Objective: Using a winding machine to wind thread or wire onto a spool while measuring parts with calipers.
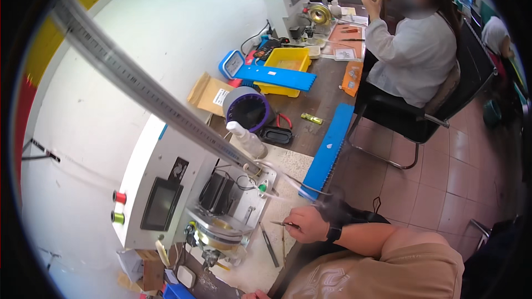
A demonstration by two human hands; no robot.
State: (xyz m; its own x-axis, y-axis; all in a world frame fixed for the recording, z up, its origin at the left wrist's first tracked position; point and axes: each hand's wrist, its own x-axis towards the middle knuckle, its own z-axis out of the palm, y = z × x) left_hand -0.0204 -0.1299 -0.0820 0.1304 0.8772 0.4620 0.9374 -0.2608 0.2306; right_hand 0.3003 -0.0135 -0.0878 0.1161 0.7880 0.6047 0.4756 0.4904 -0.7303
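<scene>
My right hand (pixel 309 225), with a dark band at its wrist, is closed around a slim pointed metal tool (pixel 281 223) above the pale work mat (pixel 293 165). A dark pen-like tool (pixel 269 245) lies on the mat beside it, and a thin stick (pixel 284 246) lies nearer the hand. Only a small part of my left hand (pixel 256 295) shows at the bottom edge; its fingers are mostly cut off. Between the hands and the wall stands a white machine (pixel 166 158) with a dark screen and a round metal holder (pixel 219 235).
A ruled metal column (pixel 138 83) slants across the view. Beyond the mat are a clear spray bottle (pixel 247 140), a purple-rimmed tub (pixel 247 109), blue strips (pixel 331 149), red-handled pliers (pixel 284 120) and a yellow tray (pixel 287 58). A co-worker (pixel 413 50) sits at the far right.
</scene>
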